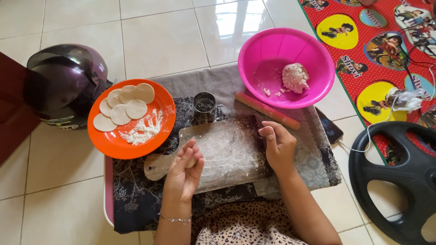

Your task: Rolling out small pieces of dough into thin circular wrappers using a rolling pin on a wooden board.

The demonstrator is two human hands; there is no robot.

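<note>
One cloth point(136, 190) covers the low table at the centre of the frame, running to its lower left edge. One dark helmet point(63, 84) sits on the tiles at the upper left; one black wheel point(390, 177) fills the lower right corner. One pink bowl point(313, 50) at upper centre right holds a single dough lump point(295, 77). One orange plate point(154, 136), just left of centre, carries five flat dough rounds point(136, 109) and a pile of flour point(143, 129).

One floured board point(231, 149) lies in the middle, its long axis running left to right with a slight tilt, handle pointing to the lower left. One pink roller point(267, 110) lies along the board's upper right edge, slanting down to the right, between board and bowl. One metal cup point(204, 106) stands upright at the board's upper edge. One phone point(329, 127) peeks from the cloth's right edge.

The left hand point(185, 172) hovers over the board's lower left, fingers curled round a small dough piece point(192, 161). The right hand point(278, 145) rests loosely curled on the board's right end, gripping nothing. The board's middle is bare between the hands; open tile lies above the plate.
</note>
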